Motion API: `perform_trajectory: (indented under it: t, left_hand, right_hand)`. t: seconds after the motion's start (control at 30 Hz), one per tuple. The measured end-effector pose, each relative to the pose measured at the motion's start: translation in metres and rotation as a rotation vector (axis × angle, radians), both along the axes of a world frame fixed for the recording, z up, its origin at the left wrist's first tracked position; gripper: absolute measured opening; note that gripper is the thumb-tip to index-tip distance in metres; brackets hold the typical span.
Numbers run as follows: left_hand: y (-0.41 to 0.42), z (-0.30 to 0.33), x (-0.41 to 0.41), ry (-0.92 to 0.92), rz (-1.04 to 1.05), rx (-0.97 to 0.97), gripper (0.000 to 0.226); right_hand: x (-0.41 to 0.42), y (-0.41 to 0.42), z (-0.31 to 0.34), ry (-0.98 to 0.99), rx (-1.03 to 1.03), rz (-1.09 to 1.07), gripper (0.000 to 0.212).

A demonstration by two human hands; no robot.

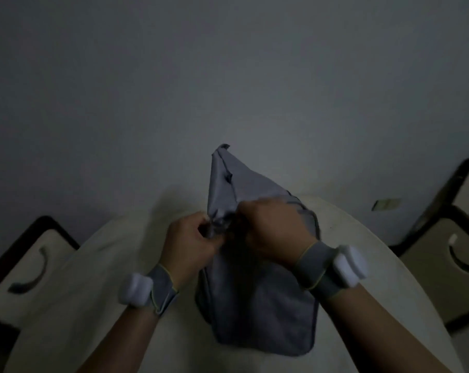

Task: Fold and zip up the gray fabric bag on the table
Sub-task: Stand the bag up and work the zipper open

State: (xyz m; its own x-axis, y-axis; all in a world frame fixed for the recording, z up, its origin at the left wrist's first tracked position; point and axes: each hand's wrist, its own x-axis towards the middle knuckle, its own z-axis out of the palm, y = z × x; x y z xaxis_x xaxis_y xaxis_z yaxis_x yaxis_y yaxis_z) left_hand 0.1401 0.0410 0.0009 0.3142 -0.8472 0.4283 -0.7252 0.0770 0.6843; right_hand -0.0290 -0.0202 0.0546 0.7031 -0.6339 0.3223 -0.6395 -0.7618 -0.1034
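Observation:
The gray fabric bag (257,305) lies on the pale round table (376,278), with its lower part flat and its upper part lifted into a peak. My left hand (193,243) pinches a bunched fold of the bag near its middle. My right hand (271,227) grips the fabric right beside it, knuckles up. Both hands are closed on the cloth and nearly touch. What sits between the fingers is hidden and blurred. Each wrist wears a gray strap with a white device.
A dark-framed chair with a pale seat (26,267) stands at the left of the table. Another such chair (448,251) stands at the right. A small flat scrap (386,203) lies on the gray floor beyond the table.

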Motion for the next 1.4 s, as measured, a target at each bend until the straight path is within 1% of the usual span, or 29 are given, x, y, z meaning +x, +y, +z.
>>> perform_trajectory:
  t: [0.07,0.1,0.17,0.2,0.3,0.33,0.37,0.4,0.43,0.47,0.5,0.6,0.67,0.73,0.83,0.9,0.97,1.0,1.03,1.07,1.1,1.13,1.17,1.23,1.27,1.33,1.4]
  left_hand:
    - [0.023,-0.042,0.009,0.030,0.022,0.163,0.040]
    - [0.033,-0.064,0.007,0.049,-0.008,0.248,0.037]
    - [0.044,-0.081,0.000,0.027,-0.050,0.352,0.026]
    - [0.046,-0.080,-0.003,-0.011,-0.045,0.349,0.024]
    - [0.053,-0.072,-0.018,-0.191,-0.008,0.219,0.042]
    - [0.054,-0.068,-0.024,-0.302,-0.030,0.141,0.051]
    - [0.056,-0.062,-0.031,-0.444,-0.067,0.061,0.055]
    - [0.056,-0.057,-0.036,-0.569,-0.121,0.002,0.049]
    - [0.054,-0.055,-0.040,-0.649,-0.175,-0.024,0.038]
    - [0.050,-0.052,-0.042,-0.683,-0.198,-0.024,0.027]
    - [0.046,-0.051,-0.043,-0.679,-0.195,-0.004,0.022]
    - [0.038,-0.048,-0.044,-0.674,-0.126,0.088,0.026]
    - [0.039,-0.047,-0.040,-0.689,-0.063,0.114,0.030]
    - [0.040,-0.043,-0.034,-0.707,0.001,0.076,0.031]
    - [0.039,-0.034,-0.024,-0.701,0.075,0.002,0.032]
    - [0.039,-0.036,-0.019,-0.709,0.096,0.025,0.033]
    - [0.041,-0.043,-0.021,-0.724,0.085,0.095,0.034]
    - [0.042,-0.047,-0.022,-0.731,0.077,0.124,0.035]
    - [0.042,-0.048,-0.024,-0.734,0.073,0.148,0.036]
    - [0.042,-0.048,-0.025,-0.736,0.075,0.161,0.037]
    - [0.042,-0.047,-0.025,-0.734,0.078,0.167,0.037]
    - [0.042,-0.045,-0.026,-0.731,0.074,0.159,0.036]
    - [0.041,-0.042,-0.028,-0.722,0.056,0.145,0.034]
    - [0.038,-0.039,-0.040,-0.704,-0.018,0.105,0.035]
    - [0.036,-0.039,-0.048,-0.702,-0.068,0.090,0.039]
    - [0.028,-0.040,-0.066,-0.712,-0.153,0.086,0.045]
    - [0.017,-0.040,-0.075,-0.716,-0.177,0.111,0.048]
  right_hand:
    - [0.014,0.021,-0.041,0.145,0.094,0.032,0.024]
    - [0.013,0.030,-0.061,0.202,0.158,0.038,0.029]
    - [0.005,0.040,-0.083,0.276,0.257,0.055,0.038]
    - [0.002,0.041,-0.083,0.296,0.299,0.060,0.041]
    - [-0.010,0.035,-0.081,0.364,0.352,0.052,0.047]
    - [-0.013,0.033,-0.081,0.403,0.353,0.032,0.048]
    - [-0.017,0.030,-0.082,0.441,0.345,0.004,0.049]
    - [-0.022,0.026,-0.083,0.468,0.346,-0.029,0.048]
    - [-0.026,0.023,-0.083,0.475,0.358,-0.064,0.048]
    - [-0.032,0.020,-0.081,0.480,0.369,-0.104,0.048]
    - [-0.039,0.017,-0.080,0.471,0.366,-0.142,0.047]
    - [-0.062,0.009,-0.076,0.423,0.321,-0.272,0.040]
    - [-0.078,0.007,-0.071,0.361,0.317,-0.357,0.036]
    - [-0.091,0.009,-0.069,0.282,0.230,-0.377,0.028]
    - [-0.101,0.022,-0.077,0.187,-0.017,-0.353,0.012]
    - [-0.097,0.037,-0.084,0.141,-0.034,-0.382,0.010]
    - [-0.092,0.044,-0.090,0.168,0.075,-0.386,0.018]
    - [-0.091,0.043,-0.088,0.208,0.154,-0.367,0.029]
    - [-0.091,0.040,-0.082,0.241,0.243,-0.335,0.046]
    - [-0.094,0.035,-0.071,0.235,0.346,-0.317,0.065]
    - [-0.098,0.029,-0.062,0.182,0.429,-0.301,0.078]
    - [-0.101,0.021,-0.052,0.133,0.456,-0.307,0.079]
    - [-0.102,0.011,-0.043,0.093,0.420,-0.320,0.067]
    - [-0.095,-0.010,-0.038,0.103,0.300,-0.325,0.031]
    - [-0.087,-0.016,-0.039,0.163,0.281,-0.297,0.024]
    - [-0.072,-0.030,-0.052,0.255,0.278,-0.234,0.028]
    - [-0.061,-0.038,-0.063,0.241,0.256,-0.230,0.018]
